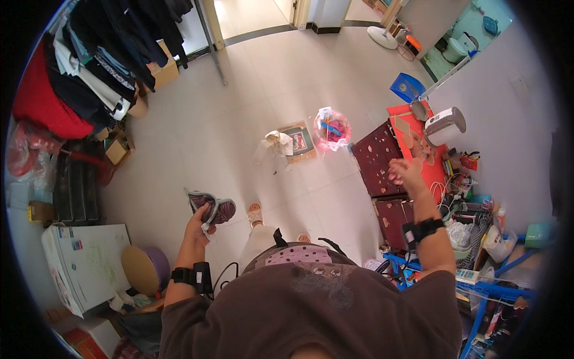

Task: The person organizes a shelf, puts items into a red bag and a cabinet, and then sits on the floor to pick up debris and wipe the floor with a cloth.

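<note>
My left hand (199, 222) is closed on a dark purple-and-grey cloth piece (222, 210) with rounded lobes and pale edging; its exact kind I cannot make out. It hangs over the floor, left of my feet. My right hand (408, 173) is raised near the edge of a dark red cabinet (382, 160), its fingers loosely bent and apart, with nothing visible in them. On the red cover (433, 173) of the cabinet top, just beyond that hand, lie several flat brownish pieces (422, 148). A white-and-grey appliance (443, 127) stands there too.
A pink waste basket (333, 133) holds rubbish, beside a flat cardboard box (302, 142) and crumpled paper (276, 143). A blue bin (408, 87) stands by the wall. Clothes hang on a rack at left, above a white cabinet (95, 260). A cluttered blue shelf (496, 292) is at right.
</note>
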{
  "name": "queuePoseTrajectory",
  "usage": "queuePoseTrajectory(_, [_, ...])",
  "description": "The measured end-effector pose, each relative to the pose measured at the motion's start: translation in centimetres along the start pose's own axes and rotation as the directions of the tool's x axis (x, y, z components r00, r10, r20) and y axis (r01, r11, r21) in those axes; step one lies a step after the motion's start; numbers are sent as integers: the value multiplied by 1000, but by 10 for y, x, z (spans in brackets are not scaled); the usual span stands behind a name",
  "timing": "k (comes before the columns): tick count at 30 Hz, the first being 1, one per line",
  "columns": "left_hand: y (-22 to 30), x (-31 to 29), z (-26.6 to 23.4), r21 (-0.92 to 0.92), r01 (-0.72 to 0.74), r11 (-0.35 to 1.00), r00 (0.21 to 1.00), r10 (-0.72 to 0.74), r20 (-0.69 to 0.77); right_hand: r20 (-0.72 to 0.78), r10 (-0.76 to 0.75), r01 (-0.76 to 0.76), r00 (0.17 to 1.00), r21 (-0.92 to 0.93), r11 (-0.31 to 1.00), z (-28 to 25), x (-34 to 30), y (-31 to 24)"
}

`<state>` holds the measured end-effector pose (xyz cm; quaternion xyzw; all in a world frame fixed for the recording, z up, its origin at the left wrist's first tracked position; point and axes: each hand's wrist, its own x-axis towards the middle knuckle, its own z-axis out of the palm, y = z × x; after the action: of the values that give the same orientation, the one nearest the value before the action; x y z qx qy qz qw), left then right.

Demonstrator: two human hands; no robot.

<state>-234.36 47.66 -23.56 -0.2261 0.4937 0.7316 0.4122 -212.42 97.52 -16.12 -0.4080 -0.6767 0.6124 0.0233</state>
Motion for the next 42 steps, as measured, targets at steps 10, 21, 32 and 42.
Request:
queuePoseTrajectory(10, [87, 104, 60, 373, 165, 913, 967, -75, -244, -32, 281, -282, 959, -96, 955, 84, 56, 67])
queuePoseTrajectory(21, [90, 219, 136, 534, 295, 792, 955, -228, -189, 81, 364, -355, 928, -105, 929, 98, 169, 103])
queuePoseTrajectory(32, [77, 363, 128, 533, 498, 684, 863, -449, -231, 64, 453, -436, 889, -184, 881, 151, 255, 117])
queuePoseTrajectory(42, [44, 518, 107, 625, 524, 578, 851, -381, -361, -35, 137, -141, 990, -266, 954, 243, 392, 189])
